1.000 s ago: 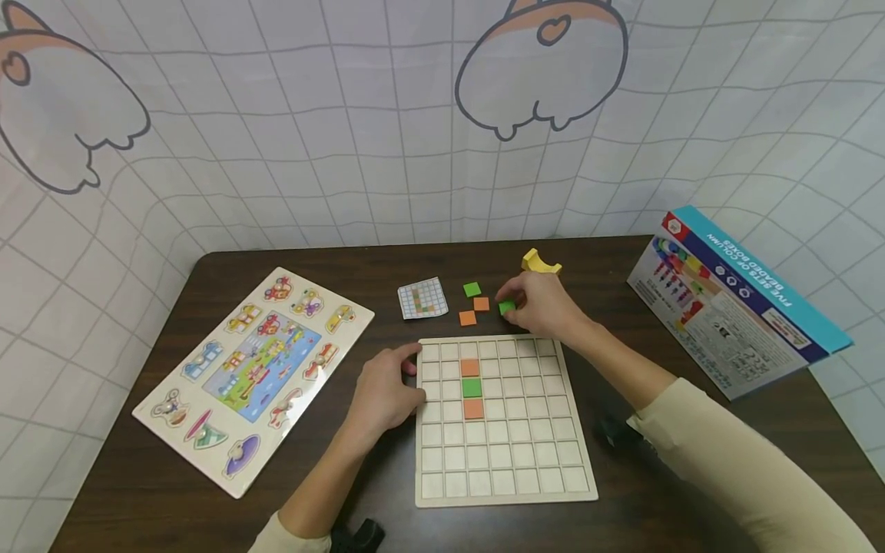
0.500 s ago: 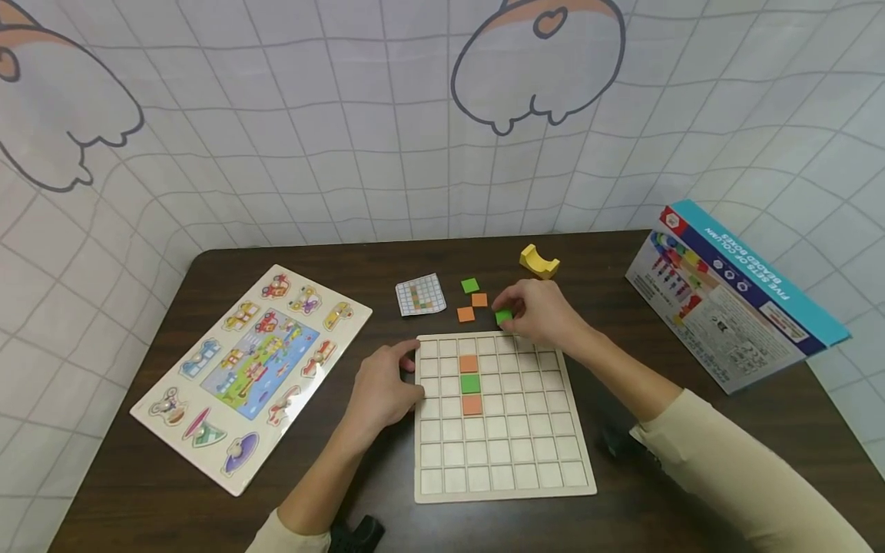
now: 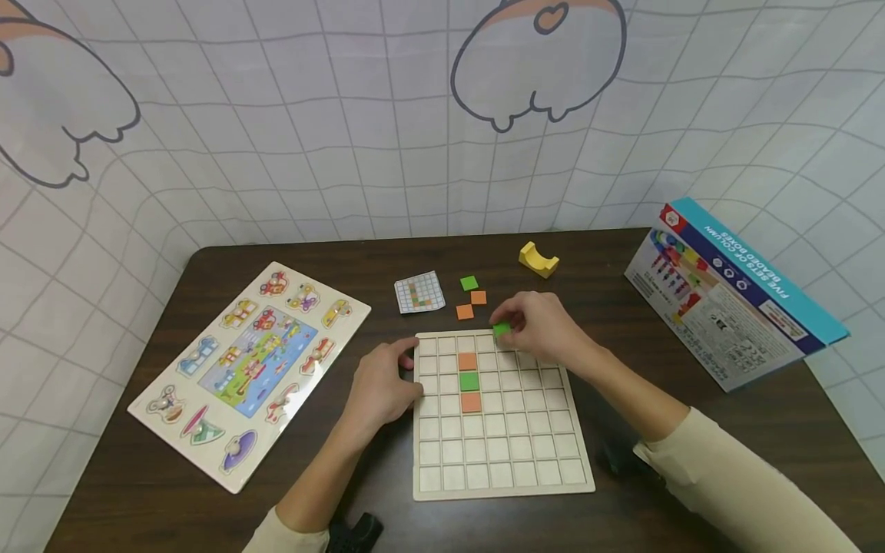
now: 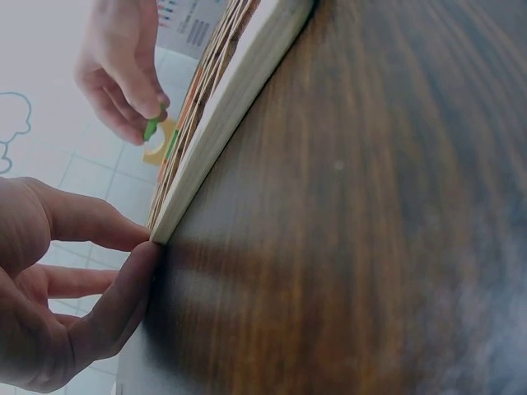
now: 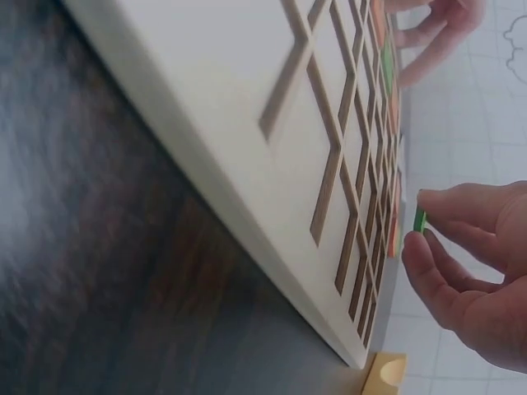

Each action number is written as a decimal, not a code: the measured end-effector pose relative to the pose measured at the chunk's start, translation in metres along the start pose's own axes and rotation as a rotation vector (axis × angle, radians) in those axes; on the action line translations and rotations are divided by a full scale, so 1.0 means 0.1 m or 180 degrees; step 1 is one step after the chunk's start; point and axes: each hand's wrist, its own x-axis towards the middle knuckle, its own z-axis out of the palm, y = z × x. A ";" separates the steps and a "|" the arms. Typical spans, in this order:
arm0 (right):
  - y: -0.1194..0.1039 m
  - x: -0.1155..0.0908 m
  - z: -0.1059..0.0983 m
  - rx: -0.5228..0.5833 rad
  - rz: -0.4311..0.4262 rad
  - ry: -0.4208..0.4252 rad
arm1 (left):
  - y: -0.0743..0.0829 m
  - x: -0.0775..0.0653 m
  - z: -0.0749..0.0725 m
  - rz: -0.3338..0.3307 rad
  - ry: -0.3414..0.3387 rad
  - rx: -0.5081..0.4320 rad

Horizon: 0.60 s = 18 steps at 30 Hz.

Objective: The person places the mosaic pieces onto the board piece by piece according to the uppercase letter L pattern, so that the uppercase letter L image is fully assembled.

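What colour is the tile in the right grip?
Green; the held tile shows best in the head view.

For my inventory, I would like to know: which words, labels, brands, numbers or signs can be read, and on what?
"FIVE SETS OF COLUMN BEADED BOXES": box, turquoise side, upside down.
Its small print, navy band markings and red emblem: too small or blurred to read.
No other readable text.

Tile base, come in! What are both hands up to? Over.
Left hand touching grid board at its left edge. Right hand pinching green tile, raised near the far edge. Nothing seen blocking tile from board.
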 end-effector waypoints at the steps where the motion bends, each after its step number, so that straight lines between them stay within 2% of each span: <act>1: -0.01 -0.01 0.01 -0.0017 -0.0011 0.0004 | 0.00 0.00 0.00 0.0001 -0.0002 -0.0002; 18: -0.12 -0.23 0.12 0.0024 -0.0170 0.0038 | 0.01 -0.01 -0.01 0.0014 0.0005 0.0003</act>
